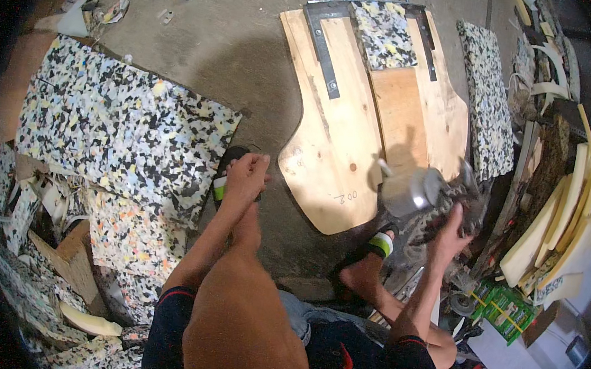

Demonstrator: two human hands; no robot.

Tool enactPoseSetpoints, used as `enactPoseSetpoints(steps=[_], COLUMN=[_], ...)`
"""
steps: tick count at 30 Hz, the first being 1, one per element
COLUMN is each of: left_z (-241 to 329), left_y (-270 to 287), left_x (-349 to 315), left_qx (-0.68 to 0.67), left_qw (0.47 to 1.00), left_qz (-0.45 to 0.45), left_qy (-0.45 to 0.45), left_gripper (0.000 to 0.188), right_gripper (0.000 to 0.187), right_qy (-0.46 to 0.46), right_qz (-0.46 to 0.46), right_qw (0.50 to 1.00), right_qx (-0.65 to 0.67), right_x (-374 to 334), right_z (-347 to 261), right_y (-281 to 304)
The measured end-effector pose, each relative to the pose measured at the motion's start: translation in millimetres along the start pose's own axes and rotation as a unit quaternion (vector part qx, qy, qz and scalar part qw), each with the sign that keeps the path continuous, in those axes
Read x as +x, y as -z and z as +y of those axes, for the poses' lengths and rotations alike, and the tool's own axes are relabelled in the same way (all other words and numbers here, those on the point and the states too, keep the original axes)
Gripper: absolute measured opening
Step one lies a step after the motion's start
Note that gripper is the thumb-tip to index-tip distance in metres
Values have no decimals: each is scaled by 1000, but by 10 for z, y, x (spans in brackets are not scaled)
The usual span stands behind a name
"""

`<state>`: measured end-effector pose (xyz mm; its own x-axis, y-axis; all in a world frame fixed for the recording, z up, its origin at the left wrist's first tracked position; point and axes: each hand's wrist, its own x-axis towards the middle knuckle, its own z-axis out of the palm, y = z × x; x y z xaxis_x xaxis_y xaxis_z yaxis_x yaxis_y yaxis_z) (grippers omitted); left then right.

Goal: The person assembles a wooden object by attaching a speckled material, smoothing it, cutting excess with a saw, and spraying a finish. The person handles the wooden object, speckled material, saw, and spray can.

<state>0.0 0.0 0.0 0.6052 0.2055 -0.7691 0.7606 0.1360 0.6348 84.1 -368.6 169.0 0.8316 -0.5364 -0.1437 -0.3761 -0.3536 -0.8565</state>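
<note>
My right hand is closed around a blurred spray gun with a silver metal cup. It is tilted over the lower right part of a shaped wooden panel on the floor. Dark metal brackets are fixed along the panel's far end. A speckled foam piece lies on its middle strip at that end. My left hand is over my left foot, left of the panel, with its fingers curled together. Anything inside those fingers is hidden.
A large speckled foam sheet lies at the left, above foam scraps. Another foam strip is right of the panel. Cream foam offcuts, timber and green packets crowd the right side.
</note>
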Motion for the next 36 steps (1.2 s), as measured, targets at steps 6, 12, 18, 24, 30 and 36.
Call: enactPoseSetpoints(steps=[6, 12, 18, 24, 30, 36], left_z=[-198, -246, -254, -282, -273, -221], left_y=[235, 308, 315, 299, 288, 284], left_x=[-140, -80, -30, -43, -18, -33], left_qx=[-140, -178, -196, -209, -210, -205], left_qw=[989, 983, 979, 977, 977, 978], left_qz=[-4, -31, -42, -40, -38, -36], left_qy=[-42, -36, -29, -33, -32, -26], left_gripper=[37, 37, 36, 35, 34, 34], right_gripper=[24, 22, 24, 30, 30, 35], right_qy=[58, 178, 214, 151, 140, 175], right_qz=[-87, -188, -176, -154, -184, -197], right_qw=[989, 955, 942, 948, 952, 945], right_qx=[-102, -145, -189, -233, -200, -192], right_x=[-465, -481, -362, -176, -145, -99], right_z=[-465, -580, -645, -656, -686, -684], right_y=[-1161, -1638, -1811, -1972, -1832, -1898])
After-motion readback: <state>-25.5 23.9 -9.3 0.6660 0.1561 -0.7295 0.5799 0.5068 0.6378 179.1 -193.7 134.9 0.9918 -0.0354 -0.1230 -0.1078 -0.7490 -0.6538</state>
